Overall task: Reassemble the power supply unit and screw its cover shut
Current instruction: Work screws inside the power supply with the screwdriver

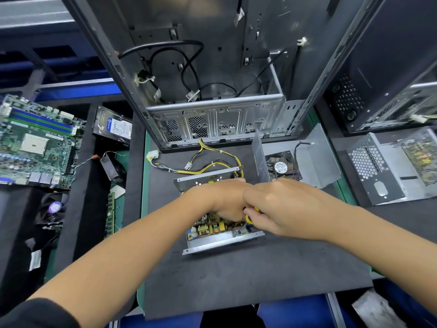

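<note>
The open power supply unit (pixel 212 242) lies on the dark mat in the middle, its circuit board (pixel 208 227) exposed. Its yellow and black cable bundle (pixel 212 162) runs back toward the case. My right hand (pixel 276 209) grips a yellow-handled screwdriver (pixel 249 218) whose tip points down at the unit's near right corner. My left hand (pixel 222 200) reaches down into the unit beside it; its fingertips are hidden. The grey cover (pixel 316 159) with a black fan (pixel 282 168) stands apart, behind and right of the unit.
An empty computer case (pixel 212 91) stands open behind the unit. A motherboard (pixel 35 140) and a hard drive (pixel 115 126) lie on the left. Another metal power supply housing (pixel 390 169) sits at the right, beside a second case (pixel 387 79).
</note>
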Available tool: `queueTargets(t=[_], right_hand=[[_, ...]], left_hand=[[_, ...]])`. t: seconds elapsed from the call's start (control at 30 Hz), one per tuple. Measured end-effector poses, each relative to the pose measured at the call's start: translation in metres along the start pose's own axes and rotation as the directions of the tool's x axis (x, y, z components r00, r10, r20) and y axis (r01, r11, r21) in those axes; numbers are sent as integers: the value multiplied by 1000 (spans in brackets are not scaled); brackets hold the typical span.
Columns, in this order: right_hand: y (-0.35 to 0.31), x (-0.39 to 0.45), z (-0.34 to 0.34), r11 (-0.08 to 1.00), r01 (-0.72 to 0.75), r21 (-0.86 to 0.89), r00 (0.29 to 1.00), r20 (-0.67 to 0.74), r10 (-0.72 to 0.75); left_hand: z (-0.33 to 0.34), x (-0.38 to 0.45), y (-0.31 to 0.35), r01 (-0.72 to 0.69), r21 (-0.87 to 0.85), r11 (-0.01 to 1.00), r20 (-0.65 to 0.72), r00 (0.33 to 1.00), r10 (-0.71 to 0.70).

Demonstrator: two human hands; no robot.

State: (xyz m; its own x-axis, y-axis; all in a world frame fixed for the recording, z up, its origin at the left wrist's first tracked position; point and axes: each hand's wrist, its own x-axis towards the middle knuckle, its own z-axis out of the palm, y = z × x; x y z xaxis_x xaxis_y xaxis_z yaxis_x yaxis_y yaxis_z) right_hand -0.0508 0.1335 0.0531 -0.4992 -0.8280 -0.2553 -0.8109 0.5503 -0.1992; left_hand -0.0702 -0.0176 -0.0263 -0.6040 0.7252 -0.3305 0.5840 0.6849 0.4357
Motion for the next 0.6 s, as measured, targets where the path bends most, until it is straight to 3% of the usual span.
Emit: queueTargets(t=[0.23, 0.6], right_hand=[[-4, 3, 2, 999, 19, 51, 1000, -14, -19], [-1, 3, 2, 1000, 1, -12, 999, -52, -2]], left_hand=[[-2, -1, 0, 20, -91, 996, -14, 1000, -21], [-1, 1, -2, 56, -43, 998, 25, 998, -55]])
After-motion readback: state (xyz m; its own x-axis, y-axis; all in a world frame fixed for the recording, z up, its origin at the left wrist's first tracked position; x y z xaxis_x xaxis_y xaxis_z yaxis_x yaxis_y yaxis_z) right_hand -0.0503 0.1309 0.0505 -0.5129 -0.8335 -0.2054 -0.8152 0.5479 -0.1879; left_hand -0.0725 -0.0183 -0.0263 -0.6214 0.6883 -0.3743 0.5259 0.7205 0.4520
